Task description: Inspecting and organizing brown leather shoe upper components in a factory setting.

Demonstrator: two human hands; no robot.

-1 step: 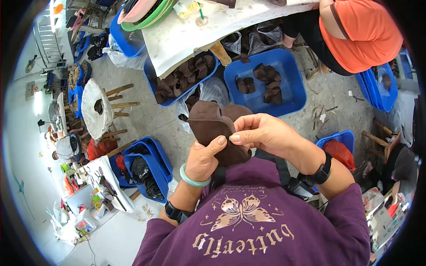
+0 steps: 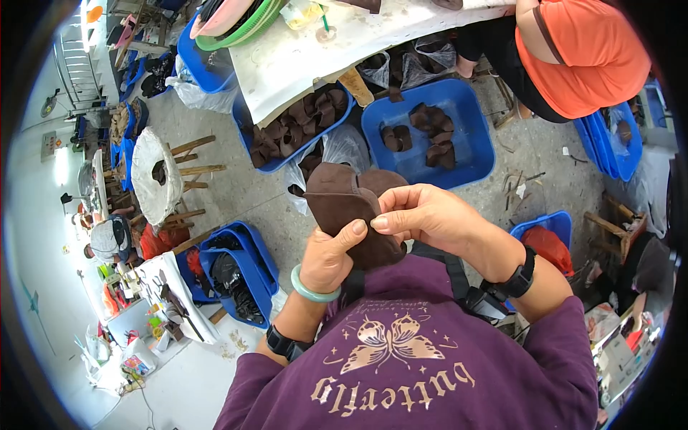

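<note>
Gripping the left edge of a dark brown curved fabric piece (image 2: 337,197), the left hand (image 2: 324,256) lays its thumb on top, while the right hand (image 2: 423,215) pinches it just beside that thumb. Beyond the right hand, a blue plastic tub (image 2: 471,147) holds brown pieces (image 2: 432,122); farther ahead stands a white table (image 2: 287,68).

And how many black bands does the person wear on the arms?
2. The left band is between the green bangle and the left sleeve; the right band is between the right hand and the right sleeve. Others may be hidden under the sleeves.
</note>
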